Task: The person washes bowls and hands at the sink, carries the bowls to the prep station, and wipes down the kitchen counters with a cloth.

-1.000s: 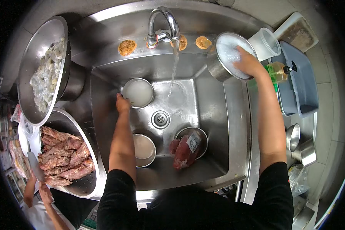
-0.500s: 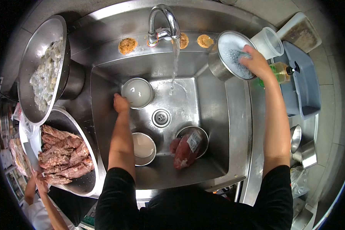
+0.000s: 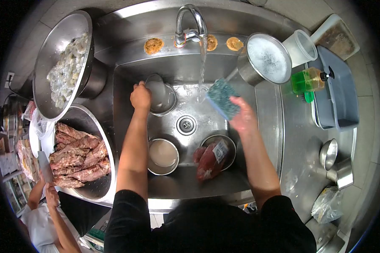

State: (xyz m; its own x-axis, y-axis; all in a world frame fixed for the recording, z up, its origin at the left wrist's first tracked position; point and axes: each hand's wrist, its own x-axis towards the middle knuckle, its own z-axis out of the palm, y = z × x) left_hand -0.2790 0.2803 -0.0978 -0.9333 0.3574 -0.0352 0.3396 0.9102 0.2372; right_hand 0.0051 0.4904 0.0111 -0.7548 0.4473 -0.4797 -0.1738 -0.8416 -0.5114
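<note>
My left hand (image 3: 140,96) is closed on the left edge of a round metal bowl (image 3: 164,109) in the sink's back left. A round, cloudy surface shows tilted at its upper edge; whether this is water or a second dish I cannot tell. Over the sink's right half, my right hand (image 3: 243,116) grips a green and blue scouring sponge (image 3: 223,99), just right of the stream running from the faucet (image 3: 191,23). Nearer me stand another metal bowl (image 3: 163,156) of cloudy liquid and a bowl (image 3: 230,160) with packaged red meat (image 3: 210,162).
A pot of suds (image 3: 269,59) stands at the right rim, near a green soap bottle (image 3: 307,81) and grey tub (image 3: 340,90). Left are a colander (image 3: 50,46) of shrimp and a basin (image 3: 107,185) of meat. A co-worker's hand (image 3: 51,196) is beside a knife (image 3: 45,166).
My right hand has come out of the suds pot and moved left over the sink with the sponge. The bowl at my left hand now looks tilted. A knife now shows by the co-worker.
</note>
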